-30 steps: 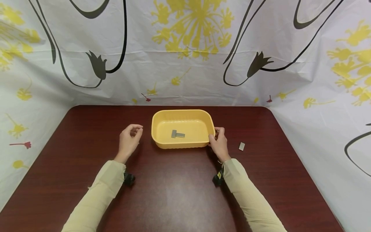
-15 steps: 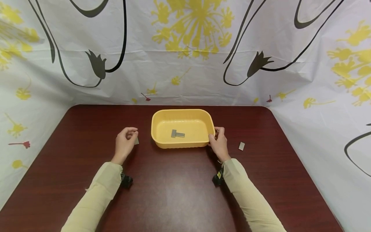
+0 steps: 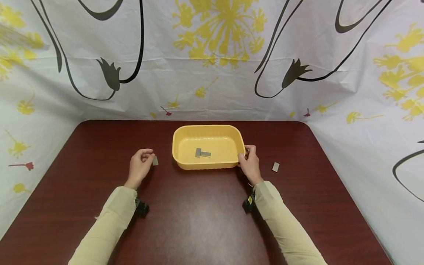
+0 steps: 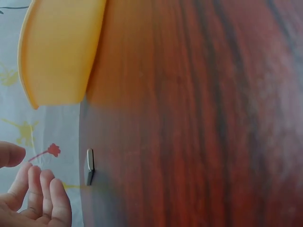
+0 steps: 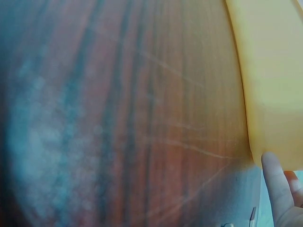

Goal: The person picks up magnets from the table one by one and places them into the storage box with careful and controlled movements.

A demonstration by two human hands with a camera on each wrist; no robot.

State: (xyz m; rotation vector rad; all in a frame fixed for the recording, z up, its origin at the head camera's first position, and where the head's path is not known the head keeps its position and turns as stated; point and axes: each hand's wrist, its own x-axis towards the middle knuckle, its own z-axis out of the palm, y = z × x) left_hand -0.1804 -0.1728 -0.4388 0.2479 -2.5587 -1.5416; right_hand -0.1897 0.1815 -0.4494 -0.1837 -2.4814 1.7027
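A yellow plastic basin [image 3: 185, 144] stands toward the back of the table. Two small grey rectangular pieces [image 3: 205, 154] lie inside it, end against side like a T. My right hand [image 3: 250, 166] grips the basin's right end, thumb [image 5: 274, 182] at the near corner. To the basin's left, my left hand [image 3: 140, 167] hovers by another small grey piece [image 3: 155, 161]. In the left wrist view that piece [image 4: 90, 160] is on the table, apart from the loosely bent fingers [image 4: 47, 189]. Nothing shows between thumb and fingers there.
One more grey piece [image 3: 276, 167] lies on the dark reddish wooden table [image 3: 198, 221], right of my right hand. A white patterned cloth [image 3: 225, 92] hangs behind the table and along both sides. Dark camera units [image 3: 142, 208] sit at both wrists.
My left hand has drawn back to the left and slightly toward me, uncovering the grey piece beside it. My right hand and the basin have stayed in place.
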